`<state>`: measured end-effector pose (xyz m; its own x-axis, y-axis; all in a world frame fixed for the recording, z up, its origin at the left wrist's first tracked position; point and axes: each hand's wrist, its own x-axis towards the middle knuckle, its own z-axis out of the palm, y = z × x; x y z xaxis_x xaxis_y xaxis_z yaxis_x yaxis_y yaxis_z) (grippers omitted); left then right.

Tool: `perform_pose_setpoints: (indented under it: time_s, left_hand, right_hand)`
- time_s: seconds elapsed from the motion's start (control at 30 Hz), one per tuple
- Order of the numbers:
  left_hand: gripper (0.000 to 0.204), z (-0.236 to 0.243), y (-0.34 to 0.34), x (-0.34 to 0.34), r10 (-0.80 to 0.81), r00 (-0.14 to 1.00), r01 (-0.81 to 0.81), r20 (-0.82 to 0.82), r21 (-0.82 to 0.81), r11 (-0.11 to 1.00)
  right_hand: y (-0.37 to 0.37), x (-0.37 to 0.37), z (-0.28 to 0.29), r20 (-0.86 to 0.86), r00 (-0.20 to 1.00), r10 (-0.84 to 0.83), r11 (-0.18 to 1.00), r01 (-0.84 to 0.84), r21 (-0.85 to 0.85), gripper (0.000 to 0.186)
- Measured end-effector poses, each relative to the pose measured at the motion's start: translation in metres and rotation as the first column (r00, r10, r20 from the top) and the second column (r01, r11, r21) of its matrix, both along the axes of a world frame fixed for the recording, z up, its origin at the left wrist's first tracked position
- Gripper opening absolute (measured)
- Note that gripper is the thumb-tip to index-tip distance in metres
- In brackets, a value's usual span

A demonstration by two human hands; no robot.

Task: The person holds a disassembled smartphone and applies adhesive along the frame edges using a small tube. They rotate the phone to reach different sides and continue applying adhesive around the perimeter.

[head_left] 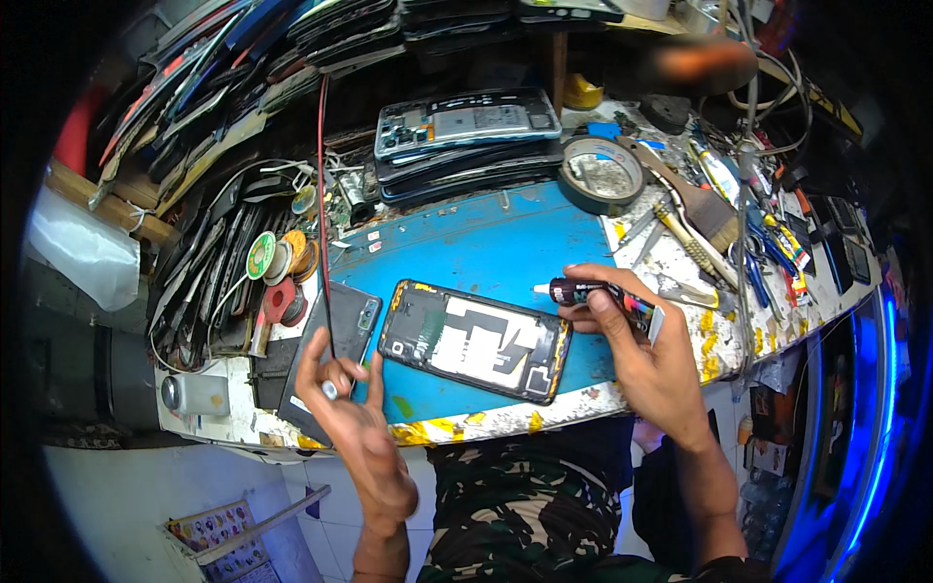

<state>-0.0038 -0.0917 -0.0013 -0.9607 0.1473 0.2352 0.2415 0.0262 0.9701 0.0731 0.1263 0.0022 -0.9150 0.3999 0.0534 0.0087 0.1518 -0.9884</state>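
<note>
On the blue work mat lies an opened phone body [474, 341], a black frame with a white, torn-looking middle and yellowish strips along its short edges. My right hand [649, 355] is closed round a dark glue tube [573, 291], whose white nozzle points left above the phone's right end. My left hand [355, 408] is at the phone's lower left corner, fingers partly curled around a small whitish cap-like piece [329, 391]. Under and beside that hand lies a dark phone back cover [362, 316] with a camera cutout, partly hidden.
A stack of phone parts [466, 126] stands behind the mat [505, 233]. To its right are a tape roll [603, 175], a brush [705, 209] and scattered tools. Solder spools [277, 257] and piled covers crowd the left. A red-and-black cable [323, 165] hangs down near my left hand.
</note>
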Motion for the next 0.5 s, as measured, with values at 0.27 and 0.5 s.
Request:
perform_pose_setpoints:
  time_s: [0.27,0.5]
  left_hand:
    - [0.065,0.003,0.037,-0.041,-0.096,0.991,0.081,0.092,0.155,0.985]
    - [0.071,0.018,0.057,-0.073,-0.246,0.954,0.248,0.171,0.015,0.969]
  right_hand:
    - [-0.025,0.048,-0.005,-0.056,0.997,-0.045,0.999,0.045,-0.005,0.031]
    - [-0.070,0.066,-0.022,-0.346,0.929,0.133,0.991,-0.126,0.043,0.056]
